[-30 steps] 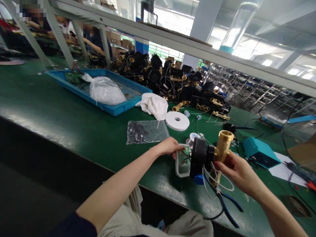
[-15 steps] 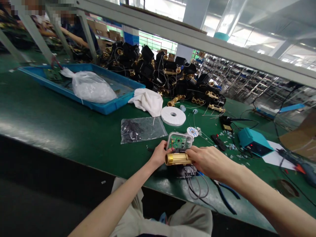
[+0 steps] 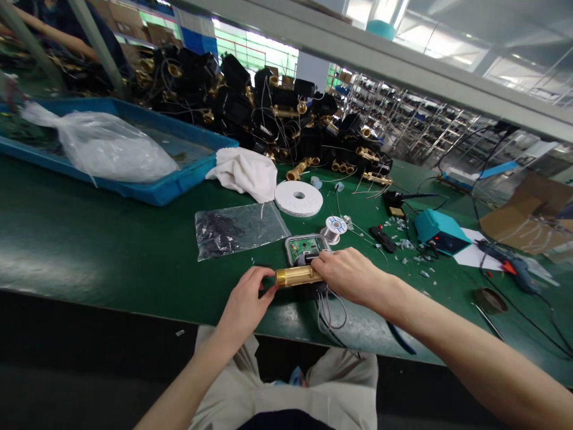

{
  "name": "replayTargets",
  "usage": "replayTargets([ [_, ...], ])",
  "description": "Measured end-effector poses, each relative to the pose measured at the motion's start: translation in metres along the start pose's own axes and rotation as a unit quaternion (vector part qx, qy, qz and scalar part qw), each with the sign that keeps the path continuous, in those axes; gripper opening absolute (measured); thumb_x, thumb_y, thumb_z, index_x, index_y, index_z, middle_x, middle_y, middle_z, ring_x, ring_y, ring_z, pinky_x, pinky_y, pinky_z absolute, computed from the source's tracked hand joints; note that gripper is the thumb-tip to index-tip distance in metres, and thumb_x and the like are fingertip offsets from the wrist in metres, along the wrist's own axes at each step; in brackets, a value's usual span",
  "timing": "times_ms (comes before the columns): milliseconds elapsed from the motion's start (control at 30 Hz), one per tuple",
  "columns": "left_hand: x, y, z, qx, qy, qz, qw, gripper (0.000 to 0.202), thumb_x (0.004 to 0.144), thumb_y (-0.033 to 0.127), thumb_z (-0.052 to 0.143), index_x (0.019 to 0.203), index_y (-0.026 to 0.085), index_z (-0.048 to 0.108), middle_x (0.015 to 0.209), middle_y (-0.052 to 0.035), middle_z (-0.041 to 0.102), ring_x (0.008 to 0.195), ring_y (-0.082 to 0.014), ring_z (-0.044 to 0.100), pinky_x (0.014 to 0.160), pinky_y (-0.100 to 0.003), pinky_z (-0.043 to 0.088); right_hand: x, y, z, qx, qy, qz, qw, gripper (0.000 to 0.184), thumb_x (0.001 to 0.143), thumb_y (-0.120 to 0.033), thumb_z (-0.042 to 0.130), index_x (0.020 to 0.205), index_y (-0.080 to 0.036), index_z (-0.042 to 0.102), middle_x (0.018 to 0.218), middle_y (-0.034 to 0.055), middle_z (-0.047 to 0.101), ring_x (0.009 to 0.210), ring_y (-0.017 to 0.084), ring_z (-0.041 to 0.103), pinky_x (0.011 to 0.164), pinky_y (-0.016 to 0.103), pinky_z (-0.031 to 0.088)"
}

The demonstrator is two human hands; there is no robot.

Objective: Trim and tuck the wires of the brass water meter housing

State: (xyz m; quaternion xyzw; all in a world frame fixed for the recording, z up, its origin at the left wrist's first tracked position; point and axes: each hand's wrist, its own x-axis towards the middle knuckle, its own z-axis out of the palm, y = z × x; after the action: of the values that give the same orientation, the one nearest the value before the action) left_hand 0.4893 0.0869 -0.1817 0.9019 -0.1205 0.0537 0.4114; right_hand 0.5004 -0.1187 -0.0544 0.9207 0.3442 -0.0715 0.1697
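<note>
A brass meter body (image 3: 295, 276) with a threaded left end lies across in front of me. My right hand (image 3: 344, 272) is closed over its right part. The thumb and fingertips of my left hand (image 3: 248, 298) are curved around its threaded end, with a gap inside the curl. Just behind the brass is an open housing with a clear rim and a green circuit board (image 3: 302, 246), partly hidden by the brass and my right hand. Grey cables (image 3: 331, 313) hang in loops below. A solder spool (image 3: 333, 230) stands close behind the housing.
A zip bag of dark pieces (image 3: 237, 230), white tape roll (image 3: 298, 198) and white cloth (image 3: 246, 173) lie behind. Left is a blue tray (image 3: 170, 194); brass-and-black meters pile at the back. Right are a teal soldering station (image 3: 441, 230), glue gun (image 3: 514, 269) and plier handle (image 3: 400, 338).
My left hand has moved back from beside the circuit board housing to the brass threaded end. My right hand keeps its grip. The camera view has shifted, and the brass sits further left.
</note>
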Motion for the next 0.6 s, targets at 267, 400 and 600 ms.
replayTargets([
  [267, -0.036, 0.006, 0.021, 0.006, 0.05, 0.029, 0.998, 0.022, 0.087, 0.037, 0.046, 0.094, 0.02, 0.057, 0.086, -0.0022, 0.057, 0.071, -0.0156, 0.054, 0.064, -0.028, 0.047, -0.026, 0.022, 0.009, 0.111, 0.054, 0.023, 0.992, 0.031, 0.084, -0.027, 0.055, 0.113, -0.017, 0.05, 0.105, 0.0073, 0.06, 0.092, 0.022, 0.062, 0.074, 0.034, 0.05],
  [400, -0.037, 0.004, 0.027, 0.01, 0.056, 0.036, 0.998, 0.027, 0.086, 0.043, 0.046, 0.092, 0.021, 0.059, 0.08, -0.001, 0.056, 0.066, -0.0144, 0.053, 0.06, -0.026, 0.045, -0.075, 0.057, 0.03, 0.195, 0.114, 0.152, 0.962, 0.039, 0.087, -0.035, 0.051, 0.122, -0.02, 0.047, 0.116, 0.0073, 0.058, 0.101, 0.019, 0.059, 0.085, 0.032, 0.048],
  [600, -0.035, -0.009, 0.031, 0.021, 0.085, 0.079, 0.993, 0.028, 0.086, 0.045, 0.047, 0.09, 0.021, 0.059, 0.079, -0.0009, 0.058, 0.063, -0.013, 0.051, 0.059, -0.024, 0.044, -0.143, 0.12, 0.084, 0.174, 0.028, 0.36, 0.916, 0.025, 0.088, -0.029, 0.048, 0.107, -0.019, 0.06, 0.106, 0.0074, 0.065, 0.092, 0.017, 0.062, 0.082, 0.027, 0.046],
])
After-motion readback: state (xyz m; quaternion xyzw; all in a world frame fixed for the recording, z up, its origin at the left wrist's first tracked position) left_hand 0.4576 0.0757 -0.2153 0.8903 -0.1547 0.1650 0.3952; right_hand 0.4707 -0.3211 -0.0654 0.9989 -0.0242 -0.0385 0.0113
